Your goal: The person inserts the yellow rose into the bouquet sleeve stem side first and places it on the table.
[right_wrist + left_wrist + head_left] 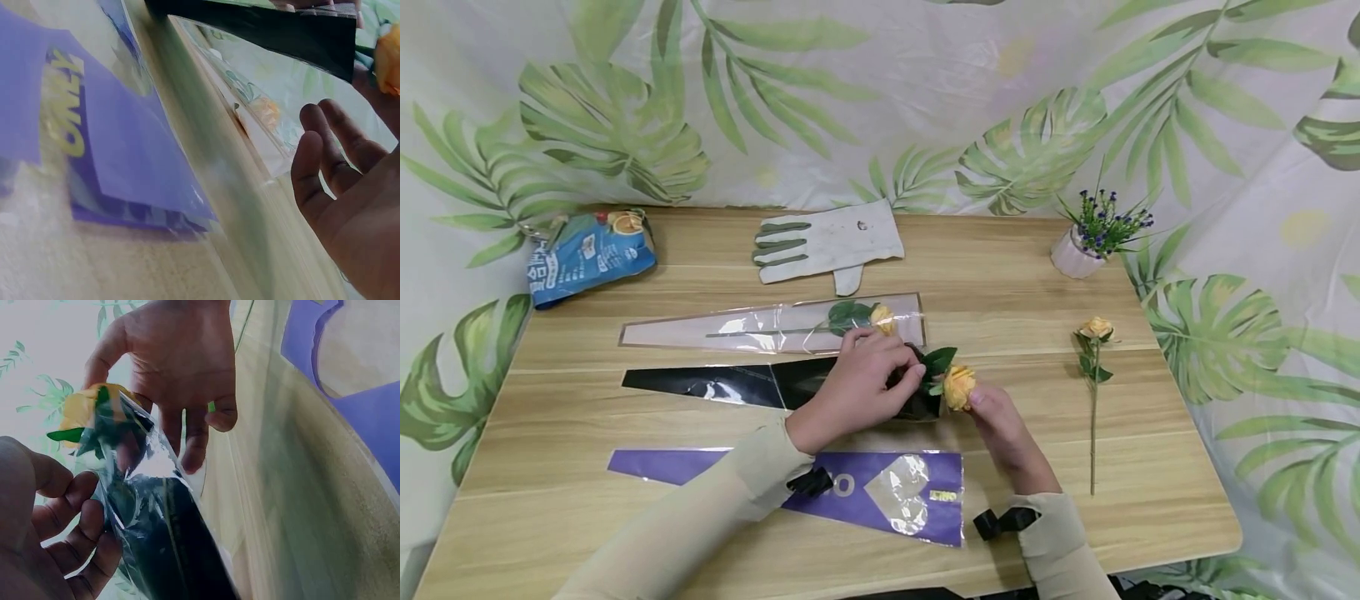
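In the head view my left hand pinches the edge of a black flower sleeve near its wide open end. My right hand holds a yellow rose by its head, thumb against the petals. The rose's head and a green leaf stick out of the sleeve's mouth, while the stem lies inside and is mostly hidden. The left wrist view has the left fingers at the edge of the shiny film. Seen from the right wrist, the lower fingers of the right hand stay spread off the sleeve.
A clear sleeve with a yellow rose inside lies beyond, and a purple sleeve lies nearer. Another rose rests at right. Behind are a work glove, a blue bag and a potted plant.
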The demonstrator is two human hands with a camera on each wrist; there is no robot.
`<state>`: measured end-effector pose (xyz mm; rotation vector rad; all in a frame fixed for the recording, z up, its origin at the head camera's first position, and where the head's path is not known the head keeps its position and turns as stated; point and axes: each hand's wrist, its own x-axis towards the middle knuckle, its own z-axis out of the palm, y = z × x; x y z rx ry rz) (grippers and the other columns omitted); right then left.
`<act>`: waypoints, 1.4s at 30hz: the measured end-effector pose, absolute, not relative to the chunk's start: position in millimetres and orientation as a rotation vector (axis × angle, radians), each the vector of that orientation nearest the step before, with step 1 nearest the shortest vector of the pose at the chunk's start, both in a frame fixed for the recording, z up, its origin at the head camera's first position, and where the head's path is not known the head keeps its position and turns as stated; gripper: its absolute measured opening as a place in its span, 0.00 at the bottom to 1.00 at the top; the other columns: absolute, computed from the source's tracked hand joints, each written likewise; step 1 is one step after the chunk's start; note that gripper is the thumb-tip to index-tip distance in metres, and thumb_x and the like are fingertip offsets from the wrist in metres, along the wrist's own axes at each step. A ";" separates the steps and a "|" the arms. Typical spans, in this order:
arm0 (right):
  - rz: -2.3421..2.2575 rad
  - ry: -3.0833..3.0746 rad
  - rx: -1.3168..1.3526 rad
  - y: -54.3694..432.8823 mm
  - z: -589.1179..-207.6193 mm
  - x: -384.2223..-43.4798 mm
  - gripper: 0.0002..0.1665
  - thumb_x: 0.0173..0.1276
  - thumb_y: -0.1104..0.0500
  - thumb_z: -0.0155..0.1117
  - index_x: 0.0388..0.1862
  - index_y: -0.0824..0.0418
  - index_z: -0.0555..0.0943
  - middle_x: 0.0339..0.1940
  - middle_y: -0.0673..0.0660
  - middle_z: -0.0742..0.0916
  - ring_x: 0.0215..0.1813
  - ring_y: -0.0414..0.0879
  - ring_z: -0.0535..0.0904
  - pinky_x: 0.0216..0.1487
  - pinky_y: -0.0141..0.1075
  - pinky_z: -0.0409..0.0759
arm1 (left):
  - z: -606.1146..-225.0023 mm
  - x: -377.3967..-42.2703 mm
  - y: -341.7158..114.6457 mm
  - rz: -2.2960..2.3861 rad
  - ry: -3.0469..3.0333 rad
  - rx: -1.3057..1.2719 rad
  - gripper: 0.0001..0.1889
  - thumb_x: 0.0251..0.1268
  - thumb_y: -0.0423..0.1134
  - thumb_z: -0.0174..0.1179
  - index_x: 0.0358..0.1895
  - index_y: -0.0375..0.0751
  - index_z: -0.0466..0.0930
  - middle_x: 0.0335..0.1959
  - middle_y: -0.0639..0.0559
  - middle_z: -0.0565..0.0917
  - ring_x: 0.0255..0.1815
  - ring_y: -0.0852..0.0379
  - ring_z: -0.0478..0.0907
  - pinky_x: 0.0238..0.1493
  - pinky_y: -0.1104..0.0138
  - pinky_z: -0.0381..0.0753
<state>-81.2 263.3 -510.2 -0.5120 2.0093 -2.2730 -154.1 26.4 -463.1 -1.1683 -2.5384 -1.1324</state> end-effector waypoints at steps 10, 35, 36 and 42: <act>-2.029 2.276 -0.506 262.1 -510.7 -84.0 0.19 0.79 0.64 0.54 0.61 0.74 0.79 0.67 0.65 0.77 0.69 0.55 0.71 0.67 0.40 0.69 | -457.6 -151.5 26.5 -1.131 -2.549 -1.199 0.12 0.72 0.41 0.57 0.25 0.55 0.77 0.25 0.66 0.73 0.33 0.63 0.70 0.66 0.47 0.59; -1.984 2.859 -0.760 228.2 -482.8 -83.7 0.14 0.66 0.81 0.58 0.49 0.77 0.83 0.44 0.70 0.86 0.32 0.54 0.81 0.33 0.33 0.77 | -450.4 -152.8 27.4 -1.050 -2.562 -1.253 0.12 0.75 0.43 0.56 0.28 0.55 0.77 0.27 0.66 0.73 0.34 0.64 0.70 0.67 0.48 0.57; -1.968 2.856 -0.783 229.9 -487.2 -84.6 0.12 0.69 0.77 0.59 0.50 0.76 0.83 0.46 0.69 0.85 0.33 0.53 0.81 0.33 0.34 0.77 | -449.9 -152.5 27.5 -1.036 -2.559 -1.259 0.12 0.75 0.43 0.56 0.28 0.55 0.78 0.27 0.66 0.73 0.34 0.63 0.70 0.67 0.47 0.57; -1.746 2.873 -0.918 235.8 -508.9 -87.4 0.27 0.74 0.46 0.66 0.60 0.64 0.82 0.56 0.59 0.84 0.42 0.47 0.78 0.29 0.39 0.73 | -447.4 -150.1 29.6 -0.926 -2.522 -1.322 0.11 0.75 0.43 0.54 0.31 0.53 0.81 0.27 0.65 0.73 0.34 0.62 0.70 0.65 0.47 0.57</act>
